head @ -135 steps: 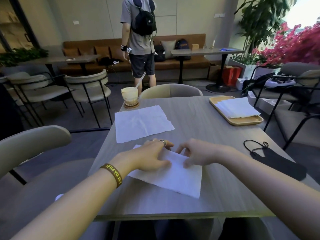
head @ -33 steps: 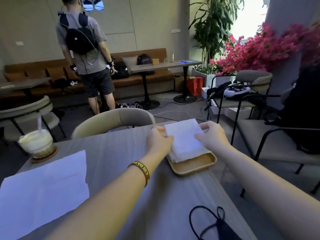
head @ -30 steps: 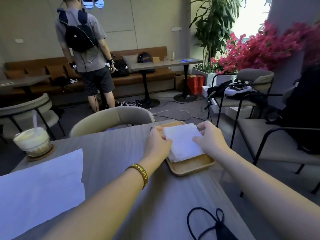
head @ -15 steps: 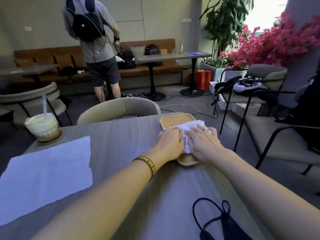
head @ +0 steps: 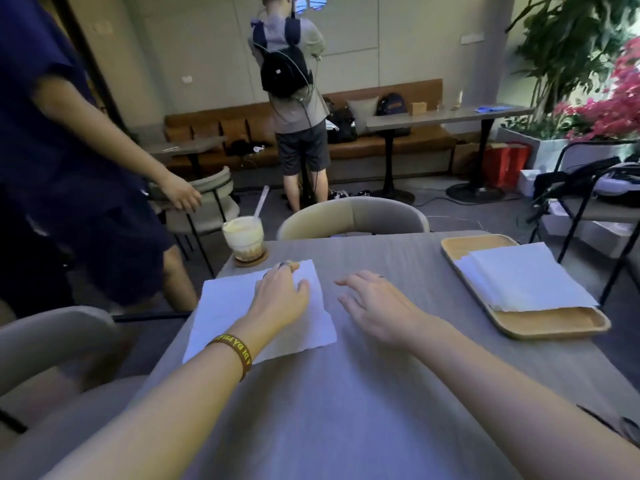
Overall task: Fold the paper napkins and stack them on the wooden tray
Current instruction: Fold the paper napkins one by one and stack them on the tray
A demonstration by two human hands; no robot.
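An unfolded white paper napkin lies flat at the table's left side. My left hand rests palm down on its right part, fingers reaching its far edge. My right hand hovers open just right of the napkin, fingers spread, holding nothing. The wooden tray sits at the table's right edge with a stack of folded white napkins on it.
An iced drink with a straw stands on a coaster beyond the napkin. A black face mask lies at the table's near right edge. A person in dark blue stands close at the left. Chairs surround the table.
Both hands have left the stack on the tray and moved left. My left hand now lies on the unfolded napkin; my right hand is beside it. The view has swung left.
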